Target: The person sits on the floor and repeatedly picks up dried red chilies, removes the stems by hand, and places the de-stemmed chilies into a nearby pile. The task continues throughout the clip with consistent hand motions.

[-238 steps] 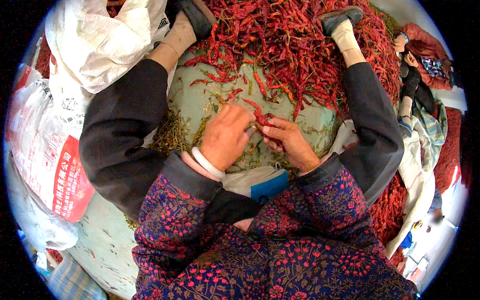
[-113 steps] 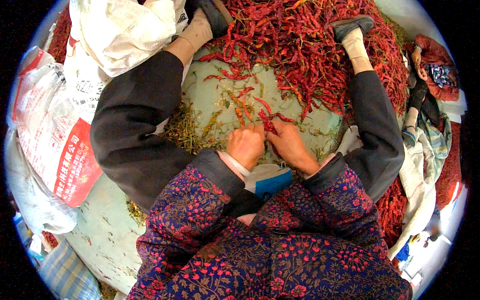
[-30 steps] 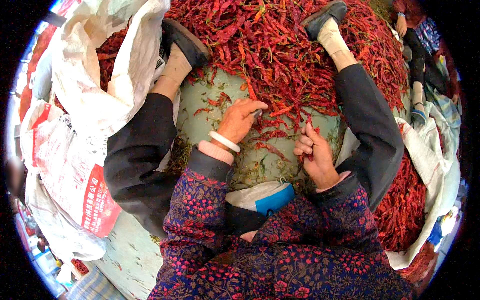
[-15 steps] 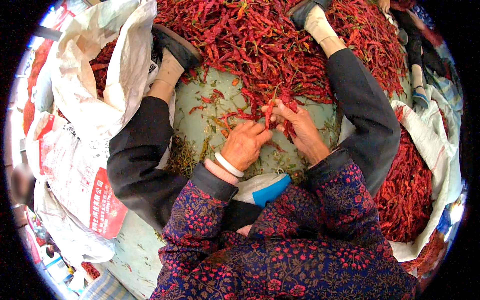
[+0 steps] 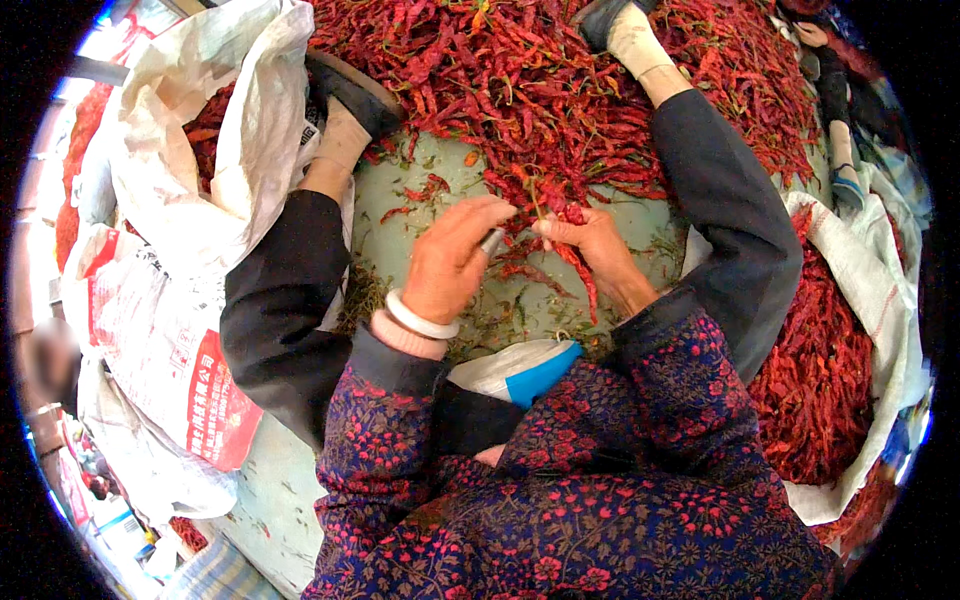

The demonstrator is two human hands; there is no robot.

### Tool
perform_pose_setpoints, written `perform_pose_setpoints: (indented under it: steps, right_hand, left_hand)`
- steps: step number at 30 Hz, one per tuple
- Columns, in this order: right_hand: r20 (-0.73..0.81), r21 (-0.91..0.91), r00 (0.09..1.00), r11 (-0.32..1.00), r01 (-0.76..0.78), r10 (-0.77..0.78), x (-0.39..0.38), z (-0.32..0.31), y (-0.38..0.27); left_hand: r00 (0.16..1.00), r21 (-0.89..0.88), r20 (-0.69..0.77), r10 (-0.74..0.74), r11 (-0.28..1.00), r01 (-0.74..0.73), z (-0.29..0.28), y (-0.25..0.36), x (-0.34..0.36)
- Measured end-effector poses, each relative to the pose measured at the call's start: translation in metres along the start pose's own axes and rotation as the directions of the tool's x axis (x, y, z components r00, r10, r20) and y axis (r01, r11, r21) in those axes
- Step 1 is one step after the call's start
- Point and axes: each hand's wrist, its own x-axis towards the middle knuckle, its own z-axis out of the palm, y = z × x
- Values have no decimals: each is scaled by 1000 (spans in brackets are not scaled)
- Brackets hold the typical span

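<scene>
My right hand (image 5: 604, 250) is closed on a few dried red chillies (image 5: 578, 272); one hangs below the fingers and a pale stem sticks up near the thumb. To its left, my left hand (image 5: 450, 258) is held apart from it with the fingers stretched forward and the thumb separate. Something grey shows at the tip of the left thumb, too small to name. No chilli is visible in the left hand, which wears a white bangle (image 5: 422, 316) at the wrist. Just beyond both hands lies the near edge of a large heap of dried red chillies (image 5: 500, 90).
My outstretched legs (image 5: 730, 220) flank the heap. Stems and scraps (image 5: 370, 300) litter the pale green ground sheet (image 5: 380, 235). White woven sacks (image 5: 160, 170) stand at the left. An open sack of chillies (image 5: 815, 385) is at the right. Another person's foot (image 5: 845, 180) shows at far right.
My left hand has pulled away from the right and opened, moving slightly up and left. The right hand still grips chillies, one now dangling lower.
</scene>
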Motion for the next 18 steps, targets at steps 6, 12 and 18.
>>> perform_pose_setpoints:
  steps: [6, 12, 18]
  right_hand:
    - [101, -85, 991, 994, -74, 83, -13, 3, -1]
    - [134, -113, 981, 986, -126, 141, -14, 4, 6]
    - [129, -358, 976, 926, -118, 174, -9, 3, 15]
  left_hand:
    - [981, 222, 185, 57, 970, -98, 32, 7, -10]
    - [983, 213, 186, 5, 976, -46, 41, -3, -23]
    - [975, 366, 221, 16, 925, -98, 47, -7, -33]
